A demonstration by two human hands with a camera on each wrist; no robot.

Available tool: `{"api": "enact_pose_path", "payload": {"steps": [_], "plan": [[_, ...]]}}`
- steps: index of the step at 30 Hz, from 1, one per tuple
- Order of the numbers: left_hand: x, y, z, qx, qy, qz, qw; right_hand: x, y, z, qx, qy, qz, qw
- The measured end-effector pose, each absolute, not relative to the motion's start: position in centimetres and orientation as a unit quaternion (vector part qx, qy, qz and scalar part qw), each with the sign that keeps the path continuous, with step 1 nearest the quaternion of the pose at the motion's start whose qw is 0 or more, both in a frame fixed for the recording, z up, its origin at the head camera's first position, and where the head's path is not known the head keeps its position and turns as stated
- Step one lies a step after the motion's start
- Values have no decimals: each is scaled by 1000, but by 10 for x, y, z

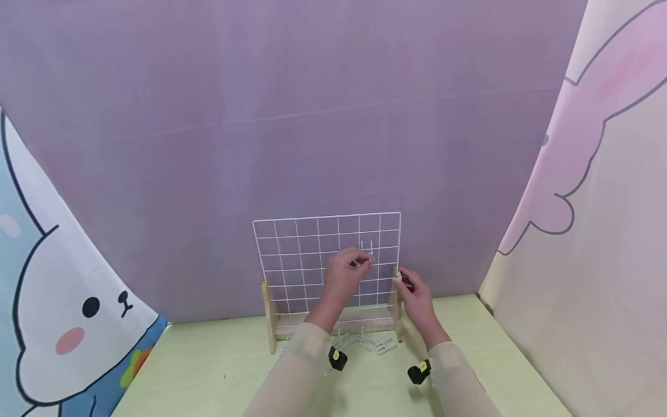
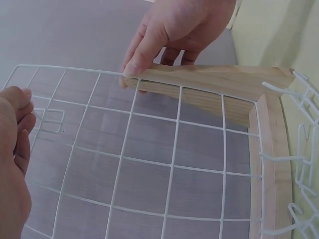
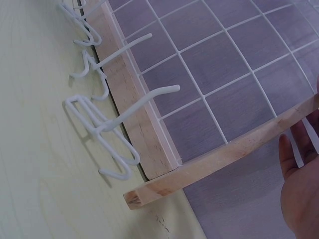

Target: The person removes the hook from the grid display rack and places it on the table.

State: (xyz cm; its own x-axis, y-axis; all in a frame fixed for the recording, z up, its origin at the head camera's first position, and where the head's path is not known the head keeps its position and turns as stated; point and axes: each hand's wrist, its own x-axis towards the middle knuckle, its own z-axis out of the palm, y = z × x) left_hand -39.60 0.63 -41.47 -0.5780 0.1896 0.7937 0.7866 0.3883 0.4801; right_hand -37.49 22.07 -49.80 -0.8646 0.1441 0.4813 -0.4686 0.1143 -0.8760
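Observation:
A white wire grid panel stands upright in a wooden stand. My left hand is in front of the panel's upper right part, pinching a white wire hook between thumb and fingers. The hook's looped back lies against the grid wires in the left wrist view; whether it is latched on, I cannot tell. At the panel's right edge, my right hand grips the top of the wooden side post, thumb in front and fingers behind.
Several loose white wire hooks lie on the pale table along the stand's front foot. Behind the stand hangs a purple cloth, with cartoon-printed cloths at both sides. A black camera is worn on each wrist.

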Motion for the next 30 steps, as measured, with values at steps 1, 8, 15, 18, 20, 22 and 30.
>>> {"api": "enact_pose_path", "payload": {"steps": [1,8,15,18,20,22,30], "plan": [[-396,6,-415,-317,-765,-454,329,-379,222,-502,111,-710,655,232],[-391,3,-414,-299,-764,-476,316,-402,227,-527,106,-705,653,256],[-387,-5,-417,-291,-758,-503,297,-403,228,-528,106,-703,655,255],[-388,-9,-418,-296,-751,-507,301,-403,228,-528,107,-702,657,253],[-388,-11,-418,-296,-751,-504,307,-403,227,-528,108,-700,658,254],[-388,-13,-418,-295,-754,-498,310,-403,226,-528,108,-699,658,258],[-386,-18,-417,-307,-748,-498,312,-402,225,-529,108,-699,651,274]]}}
